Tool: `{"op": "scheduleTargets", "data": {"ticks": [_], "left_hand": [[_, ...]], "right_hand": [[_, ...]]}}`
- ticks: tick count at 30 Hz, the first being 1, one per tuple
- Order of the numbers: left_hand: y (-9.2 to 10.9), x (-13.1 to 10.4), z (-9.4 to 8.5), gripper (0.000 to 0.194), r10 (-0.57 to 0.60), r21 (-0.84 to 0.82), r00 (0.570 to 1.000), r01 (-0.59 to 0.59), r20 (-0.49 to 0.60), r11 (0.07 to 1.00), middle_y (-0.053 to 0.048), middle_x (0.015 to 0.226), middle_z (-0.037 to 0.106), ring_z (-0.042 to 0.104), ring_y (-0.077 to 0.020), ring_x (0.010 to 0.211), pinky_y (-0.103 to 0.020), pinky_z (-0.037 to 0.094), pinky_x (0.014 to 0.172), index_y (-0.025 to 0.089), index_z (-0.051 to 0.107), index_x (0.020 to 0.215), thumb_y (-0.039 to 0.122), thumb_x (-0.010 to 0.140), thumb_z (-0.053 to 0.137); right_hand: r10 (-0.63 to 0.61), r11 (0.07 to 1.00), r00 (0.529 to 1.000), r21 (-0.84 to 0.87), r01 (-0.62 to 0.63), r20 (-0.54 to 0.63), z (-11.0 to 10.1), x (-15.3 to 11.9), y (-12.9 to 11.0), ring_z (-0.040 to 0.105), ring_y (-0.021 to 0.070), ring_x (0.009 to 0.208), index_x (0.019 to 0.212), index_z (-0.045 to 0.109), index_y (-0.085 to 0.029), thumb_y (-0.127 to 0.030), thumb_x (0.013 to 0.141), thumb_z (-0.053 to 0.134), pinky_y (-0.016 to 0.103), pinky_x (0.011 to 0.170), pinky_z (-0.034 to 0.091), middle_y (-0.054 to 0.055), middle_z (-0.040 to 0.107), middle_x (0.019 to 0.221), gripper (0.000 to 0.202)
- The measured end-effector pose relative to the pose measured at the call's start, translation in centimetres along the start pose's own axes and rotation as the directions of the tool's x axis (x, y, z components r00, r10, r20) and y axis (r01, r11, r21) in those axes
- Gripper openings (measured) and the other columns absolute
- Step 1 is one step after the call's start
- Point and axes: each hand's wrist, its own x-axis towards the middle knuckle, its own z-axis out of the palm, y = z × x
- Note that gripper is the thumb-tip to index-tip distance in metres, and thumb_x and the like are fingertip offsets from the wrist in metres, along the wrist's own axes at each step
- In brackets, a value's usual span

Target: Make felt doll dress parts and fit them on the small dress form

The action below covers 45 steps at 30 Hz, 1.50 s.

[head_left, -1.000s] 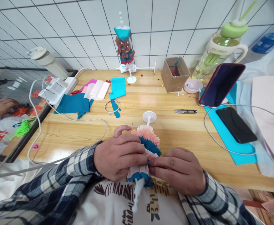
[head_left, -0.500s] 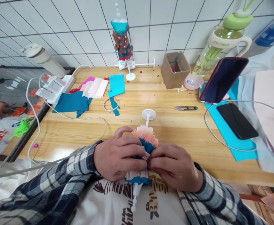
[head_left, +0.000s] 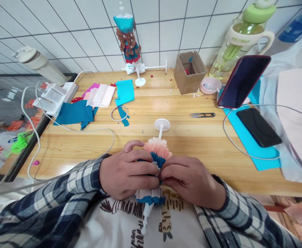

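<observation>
Lying across the table's front edge against my shirt is a white plastic stand covered in ruffled crepe paper (head_left: 157, 148). Its peach frill is uppermost, then dark teal, with pale and blue ruffles lower down. The round white base (head_left: 162, 124) points away from me, and a beaded white tip (head_left: 143, 228) points toward me. My left hand (head_left: 130, 175) is closed round the left side of the stand. At the right side of the middle ruffles, my right hand (head_left: 189, 179) pinches the paper; its fingertips are partly hidden.
Thread snips (head_left: 203, 115) lie right of centre. Behind are a cardboard box (head_left: 185, 82), a pink bowl (head_left: 205, 90) and another decorated stand (head_left: 129, 43). Teal paper (head_left: 74, 114) and a bangle-like ring (head_left: 111, 113) lie left. A propped phone (head_left: 245, 81) and white cable (head_left: 231, 146) are right.
The view has shifted slightly, so the table things sit a little further left. Another person's hand at the far left has gone from view. Both my hands keep hold of the ruffled stand.
</observation>
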Motion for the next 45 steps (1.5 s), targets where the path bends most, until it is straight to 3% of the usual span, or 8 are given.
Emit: {"op": "scheduleTargets", "data": {"ticks": [7, 15, 20, 26, 37, 45], "left_hand": [[-0.1, -0.1, 0.0, 0.029, 0.029, -0.012, 0.998, -0.03, -0.061, 0.999, -0.002, 0.095, 0.071, 0.054, -0.0186, 0.095, -0.041, 0.03, 0.102, 0.026, 0.066, 0.102, 0.022, 0.088, 0.042], [0.2, 0.4, -0.1, 0.025, 0.01, -0.058, 0.996, -0.015, -0.094, 0.998, -0.004, 0.089, 0.072, 0.058, -0.0166, 0.092, -0.037, 0.033, 0.102, 0.018, 0.064, 0.105, 0.019, 0.088, 0.045], [0.2, 0.6, -0.2, 0.027, 0.016, -0.062, 0.998, -0.021, -0.068, 0.998, -0.004, 0.091, 0.072, 0.057, -0.0175, 0.095, -0.039, 0.031, 0.104, 0.02, 0.064, 0.105, 0.018, 0.088, 0.043], [0.4, 0.9, -0.3, 0.025, -0.042, -0.094, 0.997, 0.036, -0.063, 0.995, -0.006, 0.086, 0.07, 0.059, -0.0173, 0.089, -0.034, 0.042, 0.093, 0.017, 0.061, 0.105, 0.021, 0.088, 0.042], [0.7, 0.9, -0.2, 0.027, -0.097, -0.084, 0.995, 0.098, 0.021, 0.992, -0.003, 0.091, 0.069, 0.058, -0.0171, 0.094, -0.044, 0.018, 0.112, 0.022, 0.06, 0.106, 0.019, 0.083, 0.046], [0.7, 0.8, 0.0, 0.025, -0.036, -0.073, 0.999, 0.037, 0.016, 0.997, 0.0, 0.089, 0.07, 0.059, -0.0171, 0.094, -0.045, 0.023, 0.11, 0.025, 0.064, 0.099, 0.016, 0.08, 0.05]], "right_hand": [[0.058, 0.993, 0.998, -0.107, -0.054, 0.04, -0.6, 0.2, -0.2, 0.055, 0.009, 0.063, 0.08, 0.057, -0.021, -0.026, 0.083, 0.064, 0.022, 0.058, 0.035, -0.004, 0.065, 0.073, 0.009], [0.097, 0.98, 0.993, -0.182, -0.083, 0.073, -0.6, -0.1, -0.5, 0.053, 0.0094, 0.06, 0.078, 0.057, -0.022, -0.024, 0.083, 0.062, 0.024, 0.056, 0.03, -0.005, 0.062, 0.067, 0.008], [0.082, 0.984, 0.992, -0.168, -0.065, 0.096, -0.9, -0.2, -0.5, 0.057, 0.0102, 0.066, 0.088, 0.06, -0.024, -0.027, 0.086, 0.06, 0.024, 0.06, 0.035, -0.004, 0.066, 0.075, 0.004], [-0.027, 0.996, 0.999, -0.086, 0.029, 0.02, -0.5, -0.7, 0.2, 0.06, 0.0112, 0.079, 0.103, 0.061, -0.02, -0.026, 0.087, 0.059, 0.022, 0.068, 0.045, 0.002, 0.068, 0.089, 0.017], [-0.229, 0.973, 0.966, 0.014, 0.232, -0.123, 0.0, -1.8, 1.4, 0.065, 0.0119, 0.084, 0.091, 0.066, -0.017, -0.01, 0.083, 0.056, 0.022, 0.075, 0.051, 0.007, 0.07, 0.092, 0.014], [-0.093, 0.992, 0.993, 0.079, 0.099, -0.075, 0.4, -1.1, 0.8, 0.062, 0.0107, 0.079, 0.09, 0.064, -0.018, -0.016, 0.087, 0.055, 0.021, 0.071, 0.05, 0.004, 0.067, 0.089, 0.01]]}}
